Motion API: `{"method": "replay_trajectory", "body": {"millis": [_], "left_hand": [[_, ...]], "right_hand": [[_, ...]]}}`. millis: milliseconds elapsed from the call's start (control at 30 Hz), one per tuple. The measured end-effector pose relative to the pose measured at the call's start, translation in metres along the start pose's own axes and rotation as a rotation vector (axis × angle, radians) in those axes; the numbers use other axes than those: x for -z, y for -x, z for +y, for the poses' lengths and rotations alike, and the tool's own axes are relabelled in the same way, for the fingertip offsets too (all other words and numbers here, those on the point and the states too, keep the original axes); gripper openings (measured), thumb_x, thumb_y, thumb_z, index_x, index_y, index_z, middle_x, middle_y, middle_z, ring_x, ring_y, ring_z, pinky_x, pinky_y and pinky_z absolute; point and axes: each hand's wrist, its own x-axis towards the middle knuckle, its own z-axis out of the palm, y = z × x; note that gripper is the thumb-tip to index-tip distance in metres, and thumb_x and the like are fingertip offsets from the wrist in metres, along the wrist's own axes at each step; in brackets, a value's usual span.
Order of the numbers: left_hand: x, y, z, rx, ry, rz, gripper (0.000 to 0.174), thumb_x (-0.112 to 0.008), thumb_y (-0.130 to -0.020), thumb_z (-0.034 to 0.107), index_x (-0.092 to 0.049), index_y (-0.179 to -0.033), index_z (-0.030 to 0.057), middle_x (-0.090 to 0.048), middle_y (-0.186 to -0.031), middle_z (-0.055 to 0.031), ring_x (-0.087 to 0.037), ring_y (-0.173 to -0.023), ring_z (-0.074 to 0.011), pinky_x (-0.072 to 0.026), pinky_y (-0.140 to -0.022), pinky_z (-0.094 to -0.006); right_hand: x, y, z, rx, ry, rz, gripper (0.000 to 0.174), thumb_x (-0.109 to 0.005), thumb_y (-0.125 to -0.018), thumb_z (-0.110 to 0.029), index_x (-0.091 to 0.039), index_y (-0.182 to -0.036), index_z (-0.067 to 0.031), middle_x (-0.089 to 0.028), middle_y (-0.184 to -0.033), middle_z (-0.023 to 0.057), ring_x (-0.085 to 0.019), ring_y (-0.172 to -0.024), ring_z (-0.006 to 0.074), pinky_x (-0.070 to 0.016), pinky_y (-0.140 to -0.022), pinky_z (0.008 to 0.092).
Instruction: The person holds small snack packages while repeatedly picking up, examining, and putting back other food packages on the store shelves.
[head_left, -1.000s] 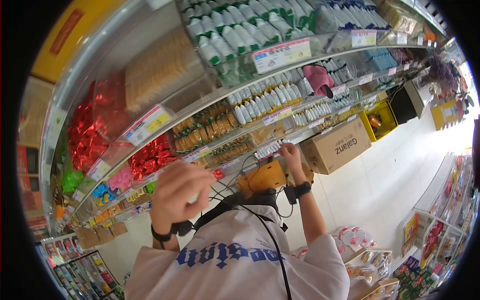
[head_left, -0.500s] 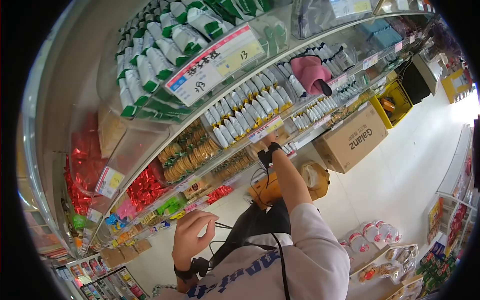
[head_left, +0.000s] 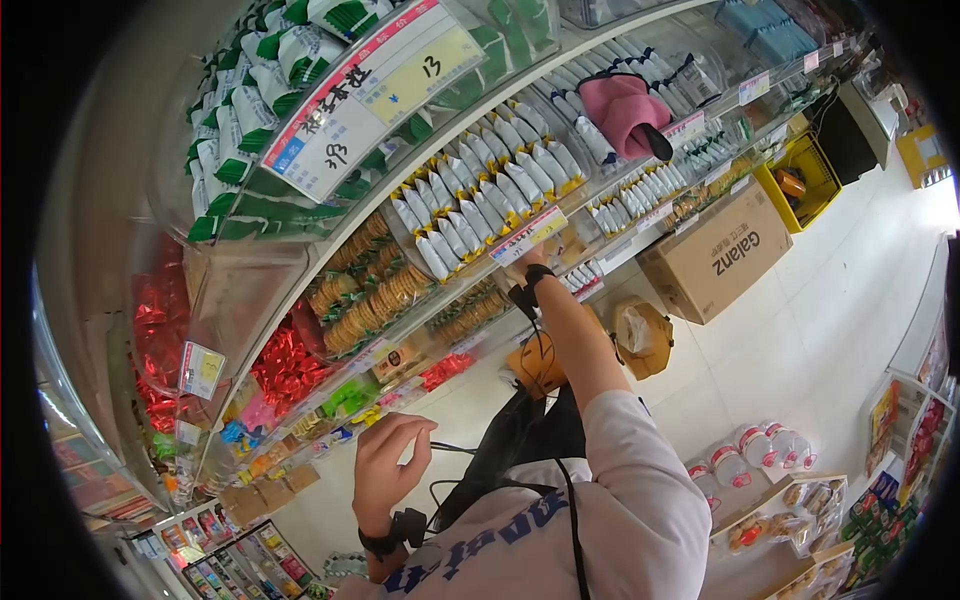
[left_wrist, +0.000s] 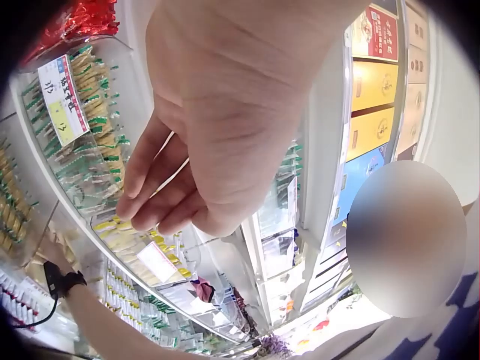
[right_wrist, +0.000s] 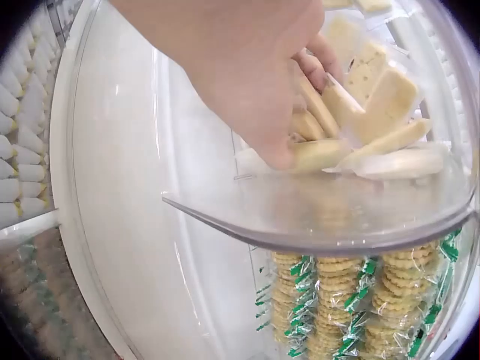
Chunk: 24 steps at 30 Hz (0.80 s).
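Left hand [head_left: 392, 472] raised, fingers loosely bent, holding nothing. Right hand [right_wrist: 240, 75] inside clear bin [right_wrist: 337, 246], thumb and fingers curled round few wrapped biscuits [right_wrist: 390, 101]; grip firmness we can't tell. We judge biscuits light, stiff, brittle; wrap likely slippery. We'd pinch flat faces near middle, gently; edges could chip. Versus one second ago: left hand still free, right hand now reaching under price tag [head_left: 527, 235].

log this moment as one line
right hand: among pale packets in clear bin | left hand: loosely curled, no item visible
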Motion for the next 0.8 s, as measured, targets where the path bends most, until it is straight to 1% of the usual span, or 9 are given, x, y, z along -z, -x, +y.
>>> {"method": "replay_trajectory", "body": {"millis": [100,167,267,367,467,600,667,767,800], "left_hand": [[-0.001,-0.001,0.004,-0.026,0.001,0.014,0.009,-0.069,-0.084,-0.004,-0.07,-0.091,-0.0004,-0.071,-0.088,-0.011,-0.069,-0.077,-0.0277,-0.0532,-0.07,-0.0346],[-0.002,-0.002,0.007,-0.045,-0.008,0.009,0.009,-0.069,-0.084,-0.004,-0.07,-0.091,-0.0005,-0.071,-0.088,-0.0108,-0.069,-0.077,-0.0275,-0.0532,-0.069,-0.0346],[-0.002,-0.002,0.007,-0.06,-0.007,0.006,0.009,-0.069,-0.084,-0.004,-0.07,-0.092,-0.0004,-0.071,-0.088,-0.0106,-0.069,-0.076,-0.0274,-0.0532,-0.069,-0.0346],[-0.002,-0.003,0.008,-0.062,-0.014,0.012,0.009,-0.069,-0.084,-0.004,-0.07,-0.092,-0.0001,-0.071,-0.088,-0.0103,-0.069,-0.076,-0.0275,-0.0529,-0.068,-0.0344],[-0.001,-0.003,0.009,-0.064,-0.015,0.016,0.009,-0.069,-0.084,-0.004,-0.07,-0.092,0.0,-0.071,-0.087,-0.0102,-0.068,-0.075,-0.0274,-0.0525,-0.068,-0.0346],[0.002,0.001,0.007,-0.049,-0.018,0.021,0.008,-0.069,-0.085,-0.004,-0.07,-0.092,-0.0001,-0.071,-0.087,-0.0103,-0.068,-0.075,-0.027,-0.0521,-0.067,-0.0349],[0.003,0.004,0.002,-0.034,-0.023,0.027,0.008,-0.069,-0.085,-0.003,-0.07,-0.092,0.0,-0.071,-0.087,-0.0104,-0.068,-0.075,-0.027,-0.0521,-0.068,-0.035],[0.003,0.006,-0.002,-0.017,-0.027,0.03,0.008,-0.069,-0.084,-0.003,-0.07,-0.092,0.0001,-0.071,-0.088,-0.0107,-0.068,-0.075,-0.0272,-0.0522,-0.068,-0.0349],[0.001,0.007,-0.003,-0.013,-0.025,0.027,0.009,-0.069,-0.084,-0.003,-0.07,-0.093,0.0001,-0.071,-0.088,-0.0108,-0.068,-0.075,-0.0273,-0.0522,-0.068,-0.0348]], "right_hand": [[0.04,0.017,-0.092,0.002,0.656,-0.225,0.052,-0.063,-0.092,-0.045,-0.063,-0.132,-0.0115,-0.066,-0.131,0.0166,-0.064,-0.118,0.0366,-0.0541,-0.093,0.0446],[0.054,0.03,-0.141,0.017,0.793,-0.297,0.05,-0.066,-0.09,-0.042,-0.064,-0.13,-0.0114,-0.069,-0.127,0.0165,-0.067,-0.112,0.0384,-0.056,-0.089,0.0456],[0.071,0.048,-0.18,0.043,0.763,-0.326,0.054,-0.074,-0.084,-0.04,-0.065,-0.129,-0.0109,-0.071,-0.123,0.0162,-0.069,-0.107,0.0379,-0.0567,-0.088,0.0457],[0.086,0.049,-0.181,0.142,0.689,-0.443,0.058,-0.08,-0.077,-0.043,-0.068,-0.124,-0.0112,-0.072,-0.118,0.0166,-0.069,-0.106,0.038,-0.0569,-0.087,0.0446],[0.107,0.027,-0.166,0.031,0.622,-0.58,0.058,-0.082,-0.072,-0.045,-0.071,-0.118,-0.0113,-0.072,-0.118,0.0174,-0.069,-0.104,0.0399,-0.057,-0.087,0.0444],[0.138,0.0,-0.162,0.145,0.506,-0.383,0.056,-0.084,-0.071,-0.042,-0.072,-0.115,-0.0092,-0.073,-0.116,0.0157,-0.069,-0.107,0.037,-0.0566,-0.088,0.044],[0.142,-0.011,-0.152,0.088,0.678,-0.236,0.054,-0.082,-0.075,-0.037,-0.069,-0.117,-0.0072,-0.073,-0.115,0.015,-0.069,-0.109,0.0336,-0.0564,-0.089,0.0437],[0.147,-0.02,-0.121,-0.085,0.555,0.036,0.047,-0.076,-0.081,-0.03,-0.064,-0.12,-0.0068,-0.071,-0.111,0.0153,-0.067,-0.109,0.0351,-0.0562,-0.088,0.0491],[0.141,-0.009,-0.136,-0.122,0.675,0.116,0.046,-0.074,-0.082,-0.028,-0.063,-0.121,-0.0069,-0.069,-0.111,0.0155,-0.066,-0.109,0.0364,-0.0559,-0.088,0.0505]]}}
